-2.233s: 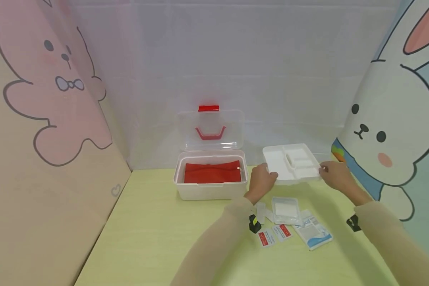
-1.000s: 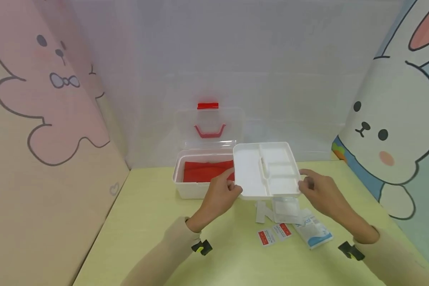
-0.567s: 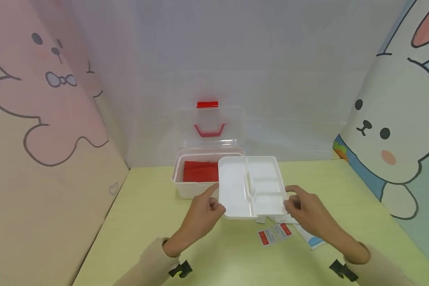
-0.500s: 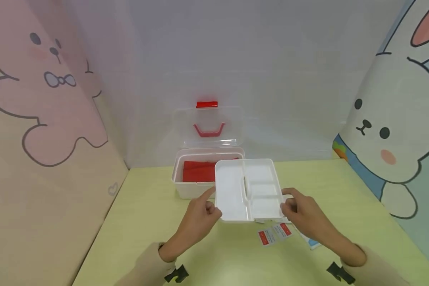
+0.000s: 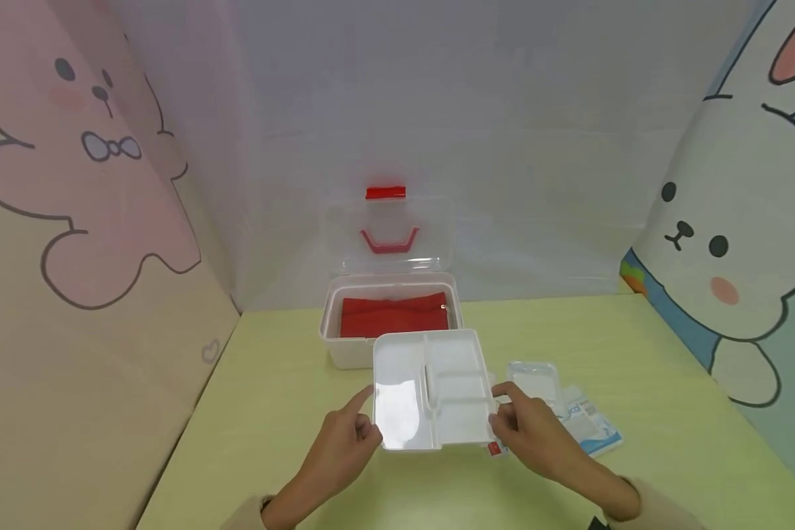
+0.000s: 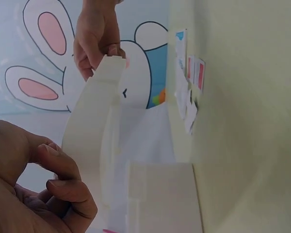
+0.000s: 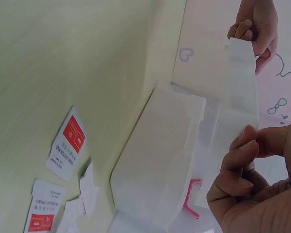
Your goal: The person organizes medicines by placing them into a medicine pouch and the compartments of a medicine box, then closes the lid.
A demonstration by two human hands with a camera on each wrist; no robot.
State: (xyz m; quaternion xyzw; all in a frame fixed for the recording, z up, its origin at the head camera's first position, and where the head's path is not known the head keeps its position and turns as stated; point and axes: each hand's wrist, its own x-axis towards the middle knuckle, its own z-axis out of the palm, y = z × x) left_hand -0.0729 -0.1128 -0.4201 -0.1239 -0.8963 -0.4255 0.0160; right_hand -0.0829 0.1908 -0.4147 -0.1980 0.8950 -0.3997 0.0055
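Observation:
Both hands hold a white divided tray [image 5: 397,368] up in the air, tilted toward me, in front of the storage box [image 5: 352,355]. My left hand [image 5: 341,445] pinches its left edge between thumb and fingers. On the opposite edge, my right hand [image 5: 533,434] has the same grip. No items lie in the tray's compartments. The white box stands with its clear lid [image 5: 430,235] raised behind it, and a red zipped pouch [image 5: 394,315] lies inside. From both wrist cameras the tray [image 6: 87,126] shows side-on, well above the table.
To the right on the table [image 5: 258,412] are a clear plastic pack [image 5: 535,377] and a blue-and-white packet [image 5: 599,434]. Two red-and-white alcohol pad sachets [image 7: 68,143] and white strips [image 7: 88,189] lie near them. The tray partly covers these in the head view. Curtains hang around.
Both hands have brought the tray leftward and closer to me, from right of the box to in front of it. The tray now hides most of the sachets, and the whole pouch shows again.

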